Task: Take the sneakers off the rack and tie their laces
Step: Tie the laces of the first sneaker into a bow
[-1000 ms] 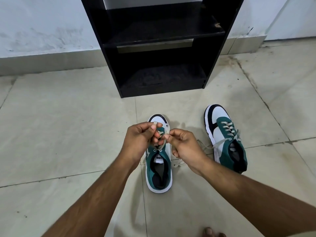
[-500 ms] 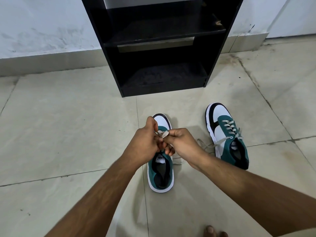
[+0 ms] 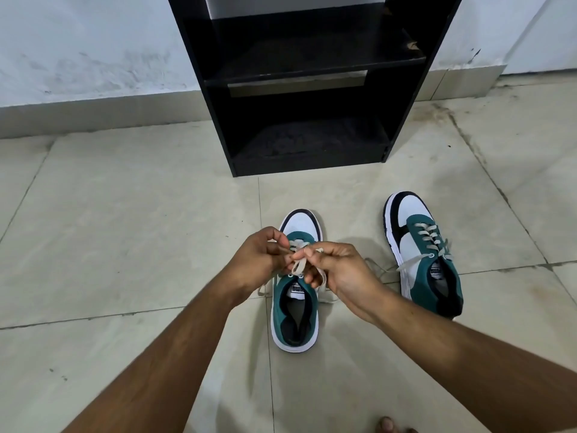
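together left hand (image 3: 256, 260) and right hand (image 3: 343, 273) pinch near sneaker's laces (image 3: 298, 265).

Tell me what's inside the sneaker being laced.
Inside the near sneaker only a dark insole and a white tongue label show. The toe end is hidden under the tongue, the laces and both hands, left hand and right hand.

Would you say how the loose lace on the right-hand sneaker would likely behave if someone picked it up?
The lace is probably floppy: it trails slack from the right-hand sneaker across the floor tile. It looks flat and light, so it would likely drape and may slip through the eyelets.
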